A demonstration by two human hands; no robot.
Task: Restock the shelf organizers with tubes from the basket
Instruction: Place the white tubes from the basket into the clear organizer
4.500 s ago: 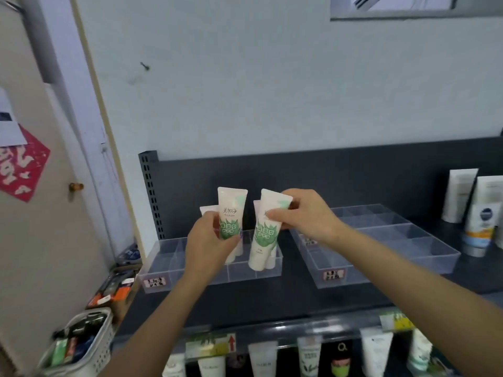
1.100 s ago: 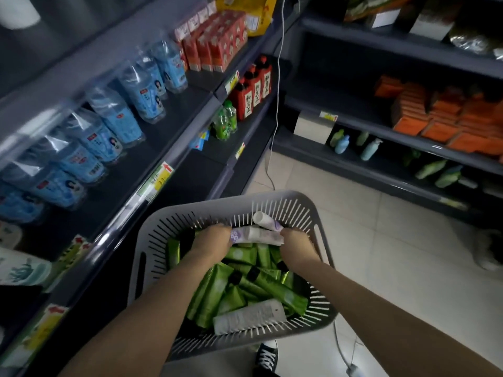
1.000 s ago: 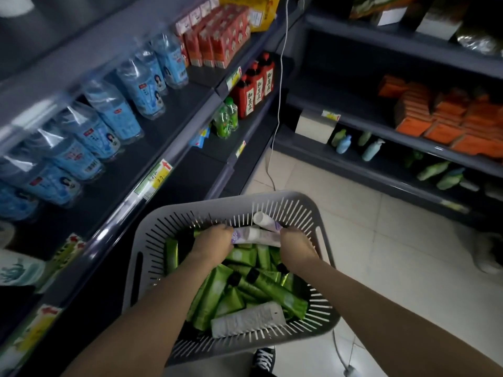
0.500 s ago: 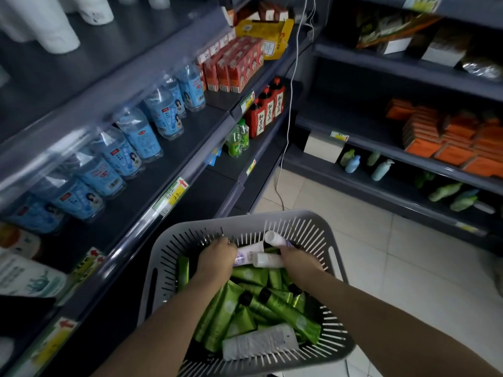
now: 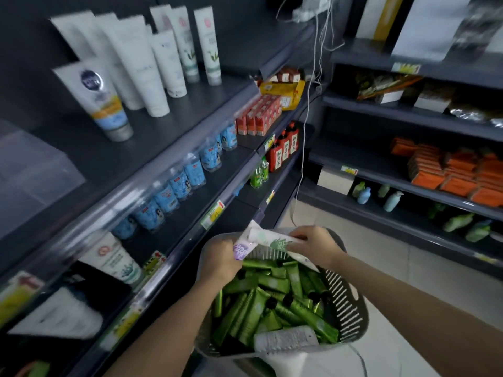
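Head view: in the lower centre of the frame, both hands are above the far rim of the grey slotted basket [image 5: 351,303], which is full of green tubes [image 5: 272,303]. The left hand [image 5: 221,258] curls around a purple-labelled white tube [image 5: 242,248]. The right hand [image 5: 313,244] pinches a green-printed white tube [image 5: 272,238]. With the blur, these two tubes seem to overlap. Upright white tubes [image 5: 152,63] stand on the upper-left shelf.

The left hand [image 5: 220,257] and right hand [image 5: 313,243] are bare. Behind each grip, the wrist joins a bare forearm. The left forearm [image 5: 174,317] and right forearm [image 5: 408,295] are uncovered down to the lower picture edge. Fingertip detail is blurred.
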